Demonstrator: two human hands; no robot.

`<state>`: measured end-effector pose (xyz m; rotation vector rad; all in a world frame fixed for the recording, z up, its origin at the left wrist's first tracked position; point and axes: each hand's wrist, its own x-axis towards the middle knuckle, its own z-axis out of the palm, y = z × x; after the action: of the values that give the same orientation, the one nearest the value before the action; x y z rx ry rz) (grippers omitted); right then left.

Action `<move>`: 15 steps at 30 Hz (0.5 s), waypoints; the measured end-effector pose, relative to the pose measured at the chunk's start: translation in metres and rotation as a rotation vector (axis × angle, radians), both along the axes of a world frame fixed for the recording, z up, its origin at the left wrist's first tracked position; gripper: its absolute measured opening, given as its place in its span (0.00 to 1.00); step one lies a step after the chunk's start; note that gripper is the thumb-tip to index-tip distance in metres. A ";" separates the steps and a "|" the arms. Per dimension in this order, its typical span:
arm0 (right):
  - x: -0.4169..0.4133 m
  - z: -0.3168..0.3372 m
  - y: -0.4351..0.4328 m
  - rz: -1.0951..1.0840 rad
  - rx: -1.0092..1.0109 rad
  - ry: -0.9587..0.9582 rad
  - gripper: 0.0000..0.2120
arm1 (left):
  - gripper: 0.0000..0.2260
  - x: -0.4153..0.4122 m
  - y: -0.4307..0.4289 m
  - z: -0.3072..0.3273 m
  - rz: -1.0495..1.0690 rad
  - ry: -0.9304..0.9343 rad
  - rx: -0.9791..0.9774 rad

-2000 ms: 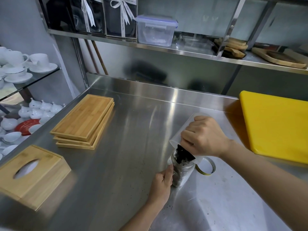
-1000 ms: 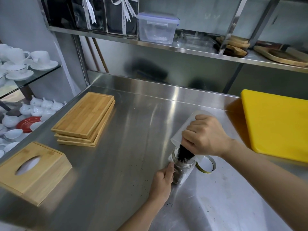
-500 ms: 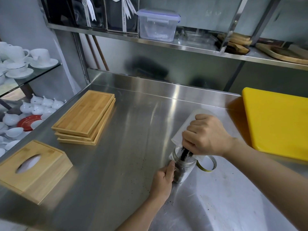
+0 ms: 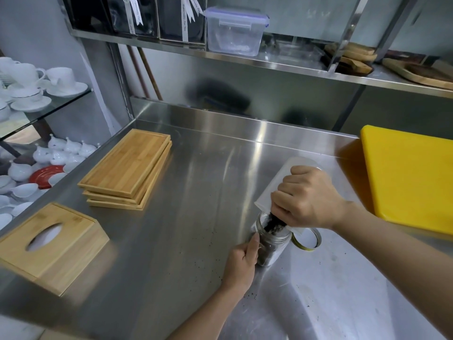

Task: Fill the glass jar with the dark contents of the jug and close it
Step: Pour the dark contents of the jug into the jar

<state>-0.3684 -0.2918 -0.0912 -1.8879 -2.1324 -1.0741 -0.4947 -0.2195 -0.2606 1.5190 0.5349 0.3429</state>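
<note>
We find the widest open stretch of tabletop [image 4: 196, 192] in the middle, between the stacked bamboo trays [image 4: 126, 169] on the left and the glass jar [image 4: 270, 244]. The near right corner lies bare too (only dark crumbs dot it). To the right, the yellow board [image 4: 409, 177] bars the way, and the lid [image 4: 307, 239] lies just beside the jar. The wooden tissue box [image 4: 49, 246] fills the near left edge. Overhead, the shelf [image 4: 269, 62] limits a high reach at the back.
</note>
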 end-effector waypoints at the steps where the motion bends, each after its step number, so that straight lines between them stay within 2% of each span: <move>1: -0.001 0.000 0.000 0.009 -0.004 -0.008 0.15 | 0.27 0.000 0.000 0.000 0.001 -0.003 -0.004; 6: 0.002 0.003 -0.001 -0.031 0.034 0.029 0.16 | 0.27 0.002 0.000 0.000 0.005 -0.009 -0.012; 15: -0.001 0.001 -0.002 0.009 0.044 -0.025 0.16 | 0.26 0.002 0.001 -0.001 0.004 0.004 -0.003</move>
<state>-0.3695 -0.2935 -0.0900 -1.8536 -2.1107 -1.1393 -0.4931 -0.2189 -0.2619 1.5158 0.5411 0.3418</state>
